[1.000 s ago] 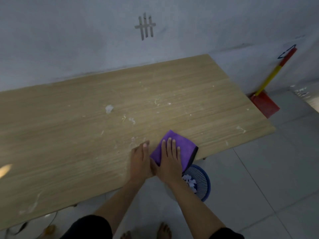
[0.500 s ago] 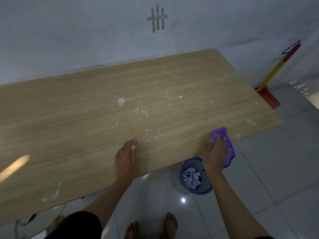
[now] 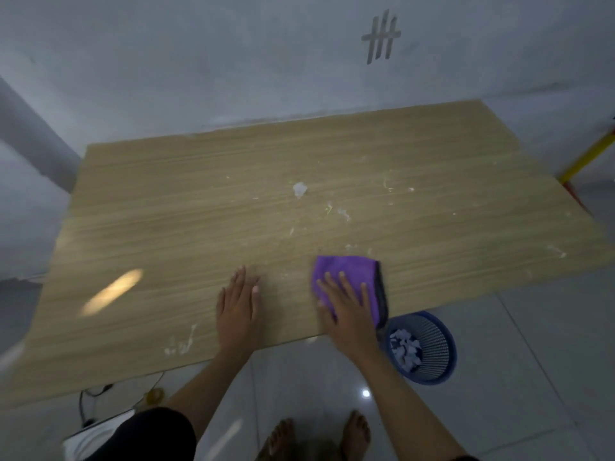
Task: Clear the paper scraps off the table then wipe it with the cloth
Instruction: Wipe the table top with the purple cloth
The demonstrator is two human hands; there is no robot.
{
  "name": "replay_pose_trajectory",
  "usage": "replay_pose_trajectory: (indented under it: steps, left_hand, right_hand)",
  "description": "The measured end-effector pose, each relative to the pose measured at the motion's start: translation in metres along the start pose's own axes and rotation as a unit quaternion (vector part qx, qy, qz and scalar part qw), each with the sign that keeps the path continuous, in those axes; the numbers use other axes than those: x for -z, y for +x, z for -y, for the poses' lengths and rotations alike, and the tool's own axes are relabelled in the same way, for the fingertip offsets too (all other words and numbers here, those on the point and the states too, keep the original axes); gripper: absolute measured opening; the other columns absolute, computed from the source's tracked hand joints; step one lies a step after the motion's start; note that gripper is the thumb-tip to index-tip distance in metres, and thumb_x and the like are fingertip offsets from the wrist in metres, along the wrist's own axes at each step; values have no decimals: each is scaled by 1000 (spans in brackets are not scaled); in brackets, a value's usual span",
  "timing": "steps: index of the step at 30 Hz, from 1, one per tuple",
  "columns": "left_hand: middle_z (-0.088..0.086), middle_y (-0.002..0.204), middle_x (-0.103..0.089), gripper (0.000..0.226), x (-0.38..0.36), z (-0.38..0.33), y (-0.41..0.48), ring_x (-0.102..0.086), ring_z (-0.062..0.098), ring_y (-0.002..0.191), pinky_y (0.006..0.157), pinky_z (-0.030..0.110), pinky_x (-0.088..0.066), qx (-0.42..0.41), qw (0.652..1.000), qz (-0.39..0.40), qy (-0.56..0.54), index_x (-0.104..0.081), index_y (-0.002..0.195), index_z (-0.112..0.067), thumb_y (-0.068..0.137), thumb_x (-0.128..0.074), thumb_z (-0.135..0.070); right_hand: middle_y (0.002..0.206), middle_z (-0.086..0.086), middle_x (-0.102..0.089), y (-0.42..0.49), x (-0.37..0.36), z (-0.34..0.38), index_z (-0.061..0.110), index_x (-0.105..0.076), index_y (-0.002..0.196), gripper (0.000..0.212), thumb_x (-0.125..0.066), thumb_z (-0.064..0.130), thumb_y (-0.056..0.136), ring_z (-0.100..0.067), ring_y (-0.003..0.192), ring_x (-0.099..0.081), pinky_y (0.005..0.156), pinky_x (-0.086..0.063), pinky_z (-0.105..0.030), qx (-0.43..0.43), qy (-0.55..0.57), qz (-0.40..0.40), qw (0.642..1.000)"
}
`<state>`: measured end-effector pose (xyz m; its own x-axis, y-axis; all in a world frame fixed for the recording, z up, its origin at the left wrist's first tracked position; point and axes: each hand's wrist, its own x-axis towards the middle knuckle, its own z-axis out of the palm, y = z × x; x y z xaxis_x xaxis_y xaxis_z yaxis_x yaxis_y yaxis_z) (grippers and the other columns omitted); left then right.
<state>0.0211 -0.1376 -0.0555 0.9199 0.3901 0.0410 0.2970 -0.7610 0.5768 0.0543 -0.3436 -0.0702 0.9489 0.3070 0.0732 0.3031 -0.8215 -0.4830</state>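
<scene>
Pressing cloth [image 3: 352, 277], right hand [image 3: 349, 311] flat

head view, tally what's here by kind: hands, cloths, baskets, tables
hands: 2, left flat on the table, right on the cloth
cloths: 1, purple
baskets: 1, blue, on the floor
tables: 1
total: 5

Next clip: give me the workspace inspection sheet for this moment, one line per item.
Surface: wooden table, white smears and specks remain.
Job's things: purple cloth flat near front edge; blue basket on floor holds paper scraps.
Clutter: white lump mid-table.
Grippers: right hand pressed flat on cloth; left hand flat on bare wood.
Cables: dark cable on floor, under table.
Surroundings: grey wall, tiled floor, yellow handle at right.
</scene>
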Motion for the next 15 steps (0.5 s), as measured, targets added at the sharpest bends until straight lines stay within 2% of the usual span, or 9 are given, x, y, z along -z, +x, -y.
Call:
replay_pose_trajectory:
  steps: [3,5,7,10,13,15]
  left_hand:
    - [1,153,-25,66,7,20,-2,-16,13,142,115,34,-3,5,996,-8,86,-39,138,-19,88,-5,-45]
    - [2,155,-19,67,9,28,-6,-9,13,143,116,36,0,10,996,14,91,-28,142,-24,85,-1,-47]
    - [-1,156,-15,65,10,32,-7,-5,11,143,116,36,3,15,997,35,68,-22,143,-29,85,1,-48]
    - [-3,154,-21,52,12,30,-3,-9,9,143,117,36,0,57,998,30,-14,-30,141,-28,95,-12,-42]
    - [-3,153,-26,62,12,31,-3,-11,6,142,117,37,-3,59,997,11,-41,-30,141,-24,90,-4,-46]
    - [-3,152,-28,59,15,29,0,-14,7,142,117,35,-3,66,996,13,-54,-33,141,-22,91,-8,-43]
  right_hand:
    - [149,8,-33,7,22,-23,29,-42,136,53,-24,49,89,-14,142,-17,115,4,-45,-123,24,-33,992]
    - [146,2,-40,17,33,-20,26,-46,133,51,-27,46,90,-20,141,-23,114,-3,-54,-168,55,-63,982]
    - [138,1,-50,25,33,3,26,-52,128,49,-29,47,91,-27,136,-33,112,-12,-58,-127,49,-68,988]
    - [124,4,-62,25,0,60,25,-60,115,38,-38,43,90,-28,127,-47,108,-20,-54,13,6,-41,999]
    - [136,5,-53,5,-42,107,27,-54,124,44,-41,39,84,-21,130,-44,107,-13,-48,138,-59,53,987]
    - [144,7,-43,0,-51,109,30,-43,133,50,-40,41,83,-17,136,-35,109,-7,-47,150,-84,81,982]
